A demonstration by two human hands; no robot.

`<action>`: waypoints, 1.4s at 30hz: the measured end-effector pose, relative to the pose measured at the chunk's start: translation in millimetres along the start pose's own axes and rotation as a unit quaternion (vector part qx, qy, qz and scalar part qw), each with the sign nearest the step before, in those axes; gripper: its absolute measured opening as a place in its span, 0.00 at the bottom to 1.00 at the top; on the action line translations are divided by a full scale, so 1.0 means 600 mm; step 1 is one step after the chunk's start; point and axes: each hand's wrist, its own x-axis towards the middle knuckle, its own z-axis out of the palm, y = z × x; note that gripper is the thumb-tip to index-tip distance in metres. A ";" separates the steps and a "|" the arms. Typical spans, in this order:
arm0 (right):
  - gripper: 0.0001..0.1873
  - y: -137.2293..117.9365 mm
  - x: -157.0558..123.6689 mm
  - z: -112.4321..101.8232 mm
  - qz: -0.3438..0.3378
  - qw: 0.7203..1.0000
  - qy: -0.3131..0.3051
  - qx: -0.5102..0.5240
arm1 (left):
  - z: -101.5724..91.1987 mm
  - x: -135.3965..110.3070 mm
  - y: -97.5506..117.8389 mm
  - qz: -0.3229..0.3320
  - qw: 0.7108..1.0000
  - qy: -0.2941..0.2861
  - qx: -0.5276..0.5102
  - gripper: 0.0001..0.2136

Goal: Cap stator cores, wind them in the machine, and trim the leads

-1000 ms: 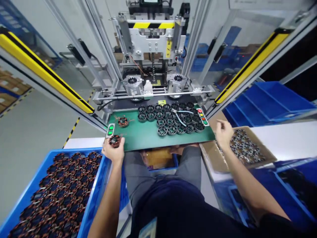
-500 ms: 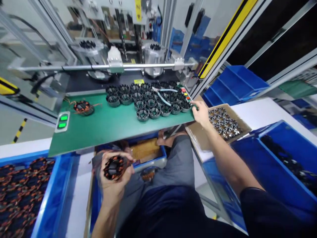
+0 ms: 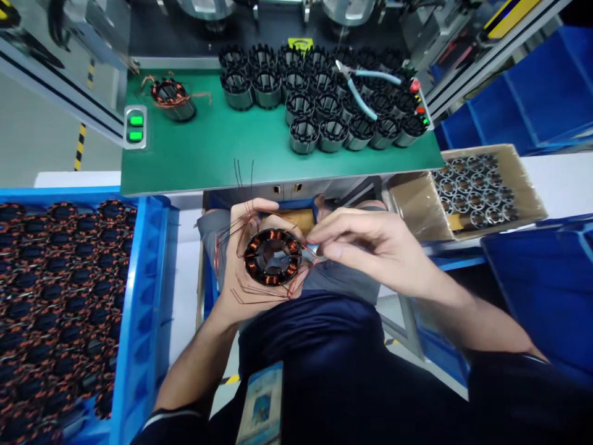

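Observation:
My left hand (image 3: pixel 237 278) is wrapped around a copper-wound motor stator (image 3: pixel 273 236), its open end facing up. Several thin loose wires stick out around the stator, past my fingers. At its right side my right hand (image 3: pixel 375 244) pinches some reddish wire ends (image 3: pixel 311 254) between thumb and fingertips. Both hands are above my lap, in front of the green work surface (image 3: pixel 208 154). On that surface at the left stands another wound stator (image 3: pixel 173 102) with loose wire ends.
Rows of unwound black stators (image 3: pixel 303 133) stand on the green surface, with blue-handled cutters (image 3: pixel 364 102) lying across them. A green-lit switch box (image 3: pixel 136 128) is at the left. A blue bin (image 3: pixel 121 309) holds many wound stators. Metal rings (image 3: pixel 477 191) fill a cardboard box (image 3: pixel 412 204).
My right hand has left the button panel at the surface's right end and now grips wires at the stator. My left hand has brought the stator to the middle. The view has tilted down.

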 end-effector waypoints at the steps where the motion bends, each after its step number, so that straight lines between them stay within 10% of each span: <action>1: 0.11 0.001 0.000 0.000 0.012 1.000 0.000 0.011 | -0.001 -0.004 0.000 0.005 1.000 -0.005 -0.003 0.49; 5: 0.28 0.008 -0.001 -0.009 -0.025 0.999 -0.019 -0.009 | -0.004 -0.014 0.004 0.023 0.999 -0.029 0.018 0.54; 11: 0.21 0.017 -0.004 -0.001 -0.093 0.990 0.024 -0.105 | -0.010 -0.017 0.002 0.012 0.997 -0.017 0.076 0.55; 16: 0.19 0.030 -0.025 -0.003 -0.325 0.860 0.096 -0.380 | -0.007 -0.018 0.000 -0.082 0.995 -0.019 -0.051 0.43; 32: 0.20 0.067 0.016 -0.018 -0.279 0.822 0.060 -0.494 | 0.009 -0.012 -0.012 -0.202 0.965 0.003 -0.169 0.33; 37: 0.10 0.048 0.012 -0.049 -0.217 0.893 -0.056 -0.391 | -0.002 -0.013 -0.031 -0.168 0.976 -0.002 -0.141 0.30; 42: 0.03 0.061 -0.004 -0.030 -0.131 0.982 -0.100 0.088 | 0.001 -0.006 -0.063 -0.058 0.997 0.013 -0.049 0.38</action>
